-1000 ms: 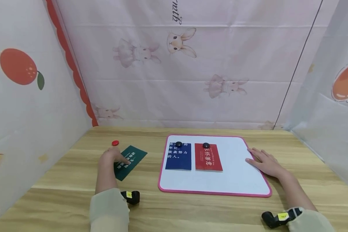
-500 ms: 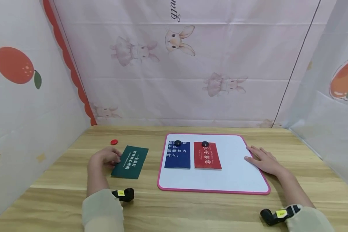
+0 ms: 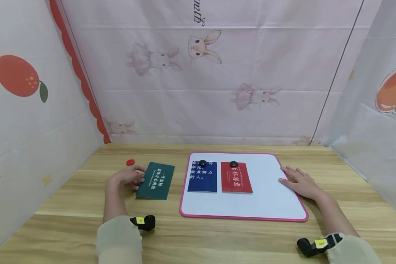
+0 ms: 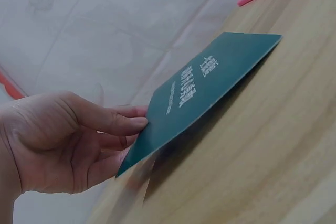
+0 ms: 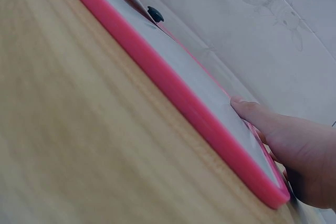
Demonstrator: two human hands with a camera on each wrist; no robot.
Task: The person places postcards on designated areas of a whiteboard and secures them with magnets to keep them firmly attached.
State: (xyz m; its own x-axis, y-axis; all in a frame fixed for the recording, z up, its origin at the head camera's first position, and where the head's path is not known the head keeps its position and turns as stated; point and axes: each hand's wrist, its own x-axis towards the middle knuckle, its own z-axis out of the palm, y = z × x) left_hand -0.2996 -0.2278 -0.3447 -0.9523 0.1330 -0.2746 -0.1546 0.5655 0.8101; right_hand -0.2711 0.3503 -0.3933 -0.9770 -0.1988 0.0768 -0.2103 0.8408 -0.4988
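Note:
My left hand (image 3: 127,177) pinches a green card (image 3: 156,181) by its left edge, thumb on the printed face and fingers behind. In the left wrist view the card (image 4: 197,98) is tilted, with a shadow on the table under it. My right hand (image 3: 301,184) rests at the right edge of a pink-framed whiteboard (image 3: 267,205), thumb on the white surface and fingers along the frame. On the board lie a blue card (image 3: 202,181) and a red card (image 3: 236,179), each with a black round magnet at its top; one magnet (image 5: 155,14) also shows in the right wrist view.
A red round magnet (image 3: 130,162) lies on the wooden table (image 3: 217,242) just beyond my left hand. Behind the table hangs a pale curtain (image 3: 191,110) with rabbit prints, and printed sheets close off the left and right sides.
My left hand first lay over the green card, then shifted to its left edge. Now it has lifted the card and moved it slightly right, toward the whiteboard. The right hand stays put.

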